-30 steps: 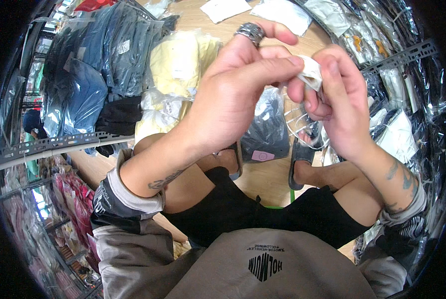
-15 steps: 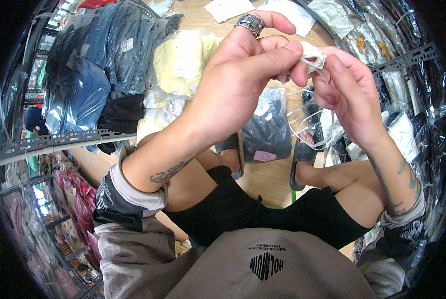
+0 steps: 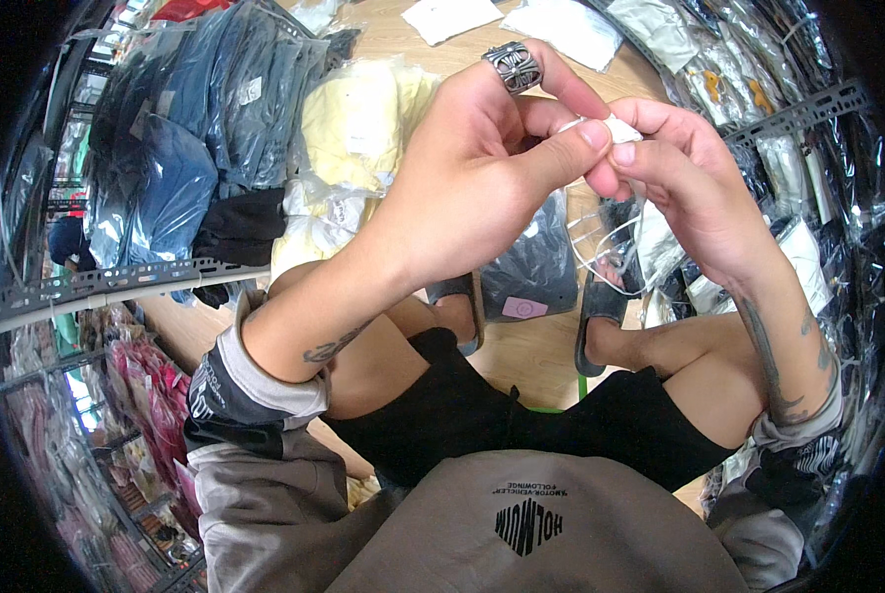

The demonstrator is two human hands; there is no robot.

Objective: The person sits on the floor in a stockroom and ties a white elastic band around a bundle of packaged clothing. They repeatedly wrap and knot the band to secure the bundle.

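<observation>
Floor (image 3: 522, 356) of pale wood fills the middle of the view, and on it lie heaps of bagged clothing: a dark blue stack (image 3: 180, 128) to the left, a pale yellow stack (image 3: 358, 138) beside it, and a grey bagged garment (image 3: 531, 262) between the person's feet. Metal shelving (image 3: 96, 287) runs along the left edge, and clear-wrapped packs (image 3: 808, 168) crowd the right. The person seems to sit low with knees apart, in black shorts (image 3: 522, 425) and dark sandals (image 3: 596, 306), so the goods lie within reach all round.

Both hands are raised close under the camera, probably so fine work can be seen. The left hand (image 3: 472, 188), with a chunky silver ring (image 3: 513, 67) on one finger, has thumb and forefinger pressed together on a small white piece (image 3: 616, 127). The right hand (image 3: 695, 193) meets it from the other side, its fingers (image 3: 625, 153) also clamped on the same piece, so that it is held between the two grips. Most of it is hidden by the fingertips; what shows looks short, with its long axis running roughly left to right, tilted slightly down to the right. What it is I cannot tell. Thin pale loops (image 3: 601, 242) hang below the right hand; whether they join the white piece is unclear.
</observation>
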